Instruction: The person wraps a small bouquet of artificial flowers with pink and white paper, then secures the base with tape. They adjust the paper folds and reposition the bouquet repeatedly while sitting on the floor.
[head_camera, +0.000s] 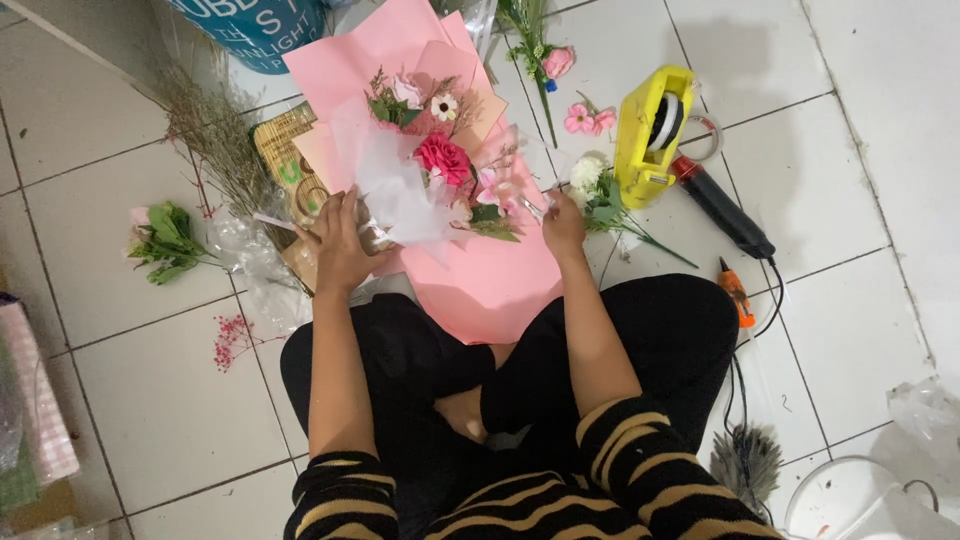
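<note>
A flower bouquet (440, 160) with a red rose, a white daisy and greenery lies on pink wrapping paper (490, 280) on the tiled floor, with white tissue around the stems. My left hand (340, 240) presses on the bouquet's left side, gripping the tissue and stems. My right hand (562, 222) is at the right edge of the paper, pinching a small clear or shiny piece, possibly tape; what it is cannot be told.
A yellow tape dispenser (650, 135) and a black glue gun (720, 208) lie to the right, an orange cutter (735, 292) nearby. Loose pink flowers (590, 120), a white bloom (585, 172), green leaves (165, 240), dried twigs (215, 130) and clear plastic (255, 262) surround me.
</note>
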